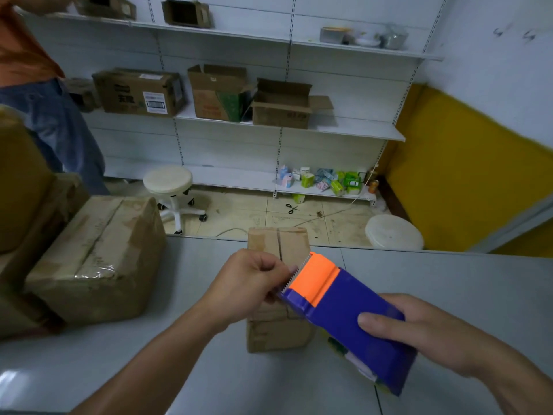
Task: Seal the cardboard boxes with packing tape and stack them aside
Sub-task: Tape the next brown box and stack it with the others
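A small cardboard box point(278, 241) stands on the grey table point(449, 283) in the middle, its top flaps closed with an open seam down the centre. Above it my right hand point(419, 330) grips a blue tape dispenser point(350, 313) with an orange front and a toothed blade. My left hand point(248, 280) pinches at the blade edge, where the tape end sits; the clear tape itself is hard to see. Both hands hide the box's middle.
Larger taped boxes point(95, 256) are stacked on the table's left side. A person in jeans point(54, 124) stands at the far left. White shelves point(329, 130) behind hold open cartons point(281, 106). A stool point(169, 181), scissors point(291, 208) and a white lid point(392, 232) are on the floor.
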{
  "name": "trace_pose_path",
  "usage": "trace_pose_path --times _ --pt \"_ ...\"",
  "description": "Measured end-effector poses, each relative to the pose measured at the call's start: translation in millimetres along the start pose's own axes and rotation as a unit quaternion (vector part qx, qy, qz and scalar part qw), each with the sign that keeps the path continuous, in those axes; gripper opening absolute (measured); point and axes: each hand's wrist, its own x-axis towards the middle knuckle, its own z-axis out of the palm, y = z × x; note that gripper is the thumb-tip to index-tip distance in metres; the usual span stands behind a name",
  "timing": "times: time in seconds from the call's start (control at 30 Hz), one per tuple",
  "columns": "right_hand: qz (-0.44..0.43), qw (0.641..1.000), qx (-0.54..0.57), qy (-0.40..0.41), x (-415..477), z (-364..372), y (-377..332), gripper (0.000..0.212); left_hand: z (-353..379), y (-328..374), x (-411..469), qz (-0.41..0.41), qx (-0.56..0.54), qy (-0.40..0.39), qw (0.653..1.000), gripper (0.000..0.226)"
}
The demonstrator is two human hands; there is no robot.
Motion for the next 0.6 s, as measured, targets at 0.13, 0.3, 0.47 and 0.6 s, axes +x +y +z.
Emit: trace_pose_path --times 0.13,0.3,0.47,0.6 --pt "0.002 1.0 -0.021 -0.013 9.3 -3.6 1.3 0.05 -5.7 1.1 2.5 -0.012 -0.012 0.016 1.0 0.027" --pt "0.025 0.998 -0.021 -0.057 13.7 -11.6 11.0 0.052 7.1 -1.0 -1.5 -0.036 -0.031 0.043 0.998 0.026" --pt "0.041 0.992 0.034 -0.112 18.8 -14.2 30.4 0.057 18.5 -4.1 -0.6 -0.058 -0.024 0.031 0.998 0.029" --pt "0.012 0.988 0.075 -0.134 21.4 -8.4 41.8 0.047 19.0 -2.9 -1.2 -0.08 -0.01 0.034 0.996 0.03"
